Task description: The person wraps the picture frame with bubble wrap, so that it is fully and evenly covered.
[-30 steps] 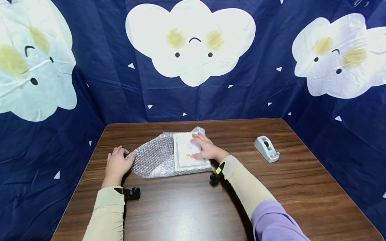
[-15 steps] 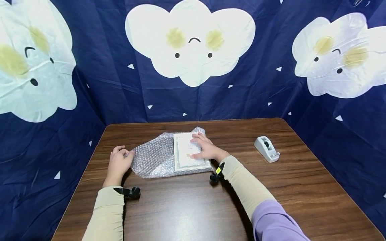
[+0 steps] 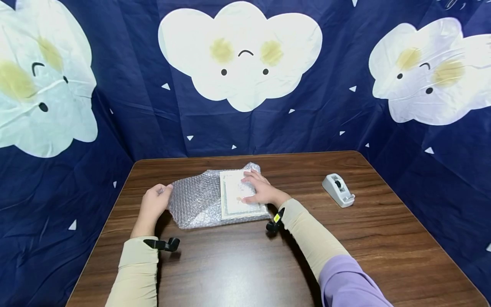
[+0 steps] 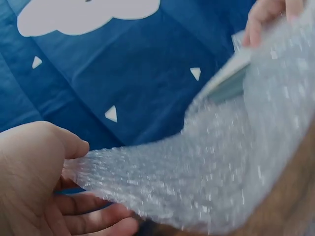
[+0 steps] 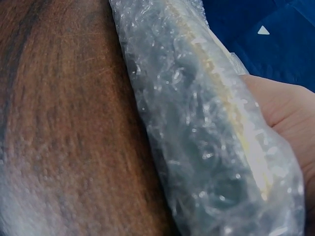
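A sheet of bubble wrap (image 3: 192, 198) lies under a pale, flat rectangular thing (image 3: 232, 194) with a lighter inner panel; its exact kind is unclear. My left hand (image 3: 154, 207) pinches the wrap's left end between thumb and fingers and holds it raised. In the left wrist view, the bubble wrap (image 4: 197, 172) stretches from the left hand (image 4: 44, 182) up toward the pale thing. My right hand (image 3: 262, 191) rests on the pale thing's right part with fingers spread. In the right wrist view, bubble wrap (image 5: 182, 123) covers the thing's near side, and the right hand (image 5: 285, 113) is partly hidden behind it.
A white tape dispenser (image 3: 339, 190) stands on the wooden table (image 3: 230, 264) to the right. Dark blue cloth (image 3: 245, 132) with cloud prints hangs behind the table and at both sides. Each wrist wears a small black camera.
The left hand has taken a firmer pinch on the bubble wrap's end and lifted it a little, slightly to the right. My right hand stays on the pale thing.
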Demonstrator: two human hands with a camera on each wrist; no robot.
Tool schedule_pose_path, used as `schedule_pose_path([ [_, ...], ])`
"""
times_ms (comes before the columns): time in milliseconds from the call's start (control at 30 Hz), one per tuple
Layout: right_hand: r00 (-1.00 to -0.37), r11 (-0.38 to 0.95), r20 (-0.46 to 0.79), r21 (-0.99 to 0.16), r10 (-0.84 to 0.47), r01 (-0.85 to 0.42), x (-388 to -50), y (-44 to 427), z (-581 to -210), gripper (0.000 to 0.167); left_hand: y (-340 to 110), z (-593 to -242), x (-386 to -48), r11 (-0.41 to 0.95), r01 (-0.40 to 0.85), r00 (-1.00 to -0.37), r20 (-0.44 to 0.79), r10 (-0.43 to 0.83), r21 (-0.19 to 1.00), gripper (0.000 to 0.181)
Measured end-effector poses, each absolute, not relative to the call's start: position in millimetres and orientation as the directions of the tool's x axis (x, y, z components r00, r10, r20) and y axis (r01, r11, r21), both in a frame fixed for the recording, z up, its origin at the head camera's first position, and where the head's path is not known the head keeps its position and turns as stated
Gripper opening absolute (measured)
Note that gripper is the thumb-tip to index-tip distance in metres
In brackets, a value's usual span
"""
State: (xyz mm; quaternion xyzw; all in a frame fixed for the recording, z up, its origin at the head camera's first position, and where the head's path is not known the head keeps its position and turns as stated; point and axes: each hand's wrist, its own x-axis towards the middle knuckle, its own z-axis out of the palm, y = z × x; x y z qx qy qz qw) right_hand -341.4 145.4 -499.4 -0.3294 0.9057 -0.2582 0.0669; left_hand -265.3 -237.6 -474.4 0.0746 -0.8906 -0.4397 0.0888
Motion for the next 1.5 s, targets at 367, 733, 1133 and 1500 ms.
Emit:
schedule_pose_path([
  [367,-0.775,0.648,0.059,-0.512,-0.629,-0.564,-341,146,-501,0.071,-217,-452,-262,0.221,-0.047,-0.988,-0.014,-0.151,0.974,0.036],
  [733,-0.783,0.650,0.037,-0.534,-0.621,-0.541,-338,146,-497,0.071,-195,-426,-261,0.111,-0.035,-0.997,-0.027,-0.073,0.993,0.026],
  [1133,-0.785,0.656,0.042,-0.522,-0.618,-0.545,-341,147,-502,0.072,-165,-398,-263,0.065,-0.063,-0.998,-0.062,-0.015,0.996,0.026],
  [1500,-0.784,0.653,0.047,-0.524,-0.619,-0.547,-341,145,-500,0.071,-131,-389,-271,-0.006,-0.096,-0.995,-0.096,0.026,0.995,0.026],
])
